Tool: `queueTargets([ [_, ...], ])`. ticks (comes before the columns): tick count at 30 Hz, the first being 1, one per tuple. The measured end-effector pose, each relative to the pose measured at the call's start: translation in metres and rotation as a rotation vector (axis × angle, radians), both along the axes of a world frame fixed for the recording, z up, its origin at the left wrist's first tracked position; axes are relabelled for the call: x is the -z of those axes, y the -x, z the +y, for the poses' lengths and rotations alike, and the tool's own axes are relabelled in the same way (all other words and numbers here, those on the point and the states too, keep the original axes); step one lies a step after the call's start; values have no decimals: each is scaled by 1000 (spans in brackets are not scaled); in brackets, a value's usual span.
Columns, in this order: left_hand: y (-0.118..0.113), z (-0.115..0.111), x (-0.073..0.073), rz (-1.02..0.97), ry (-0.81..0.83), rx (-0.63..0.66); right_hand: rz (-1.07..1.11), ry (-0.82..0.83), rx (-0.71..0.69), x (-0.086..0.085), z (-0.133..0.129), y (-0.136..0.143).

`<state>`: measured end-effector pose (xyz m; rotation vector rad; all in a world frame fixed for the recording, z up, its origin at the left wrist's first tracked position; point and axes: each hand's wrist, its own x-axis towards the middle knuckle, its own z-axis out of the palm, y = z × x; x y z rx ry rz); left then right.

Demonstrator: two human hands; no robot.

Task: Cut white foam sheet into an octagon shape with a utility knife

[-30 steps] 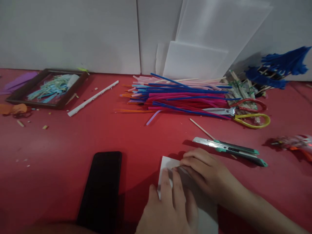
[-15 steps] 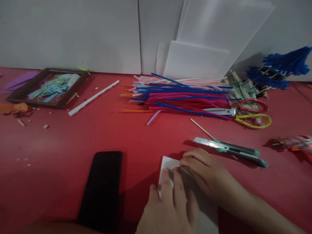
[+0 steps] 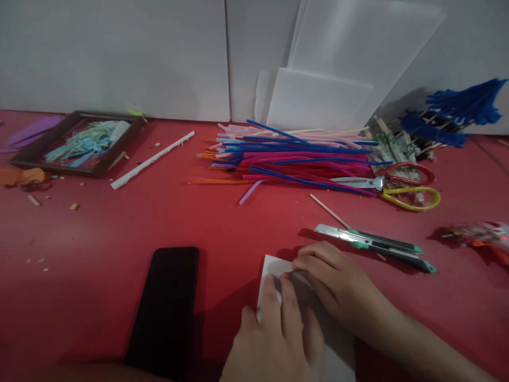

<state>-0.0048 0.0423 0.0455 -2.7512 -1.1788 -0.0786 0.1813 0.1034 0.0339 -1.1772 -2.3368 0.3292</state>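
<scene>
A white sheet of paper (image 3: 272,265) lies on the red table in front of me, partly covered by both hands. My left hand (image 3: 274,334) rests on it with the fingers spread and the fingertips pressing down. Beside those fingertips, my right hand (image 3: 334,281) is closed, its fingers curled down at the upper part of the sheet. What the right fingers grip is hidden. Just beyond the right hand lies a green and black utility knife (image 3: 377,246) with its blade out, across a thin wooden stick (image 3: 328,209).
A black phone (image 3: 165,307) lies left of the paper. Farther back are scissors (image 3: 382,183), a heap of pipe cleaners (image 3: 302,154), a rolled white paper stick (image 3: 153,159) and a brown frame (image 3: 95,171) holding paper shreds. White sheets (image 3: 318,95) lean on the wall.
Almost nothing differs. The left fingers have shifted very slightly on the paper, and the right hand stays in nearly the same place.
</scene>
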Motion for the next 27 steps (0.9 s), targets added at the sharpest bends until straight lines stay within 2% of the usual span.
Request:
queueTargets([
  [3, 0, 0, 2, -7, -23, 15, 3, 2, 5, 1, 0, 0],
  [11, 0, -8, 14, 14, 52, -63, 112, 25, -10, -5, -1, -5],
  [13, -1, -8, 15, 5, 48, -68, 109, -35, 35, -10, 1, -14],
  [15, -1, -8, 15, 11, 39, -65, 42, -105, 149, -14, 3, -28],
  [18, -1, -7, 14, 35, 22, -57, -85, -114, 270, -14, 7, -53],
  [23, 0, -8, 15, 49, 1, -36, -198, -95, 222, -1, 14, -84],
  [27, 0, -8, 16, 59, 20, -51, -188, -136, 202, 4, 17, -91],
])
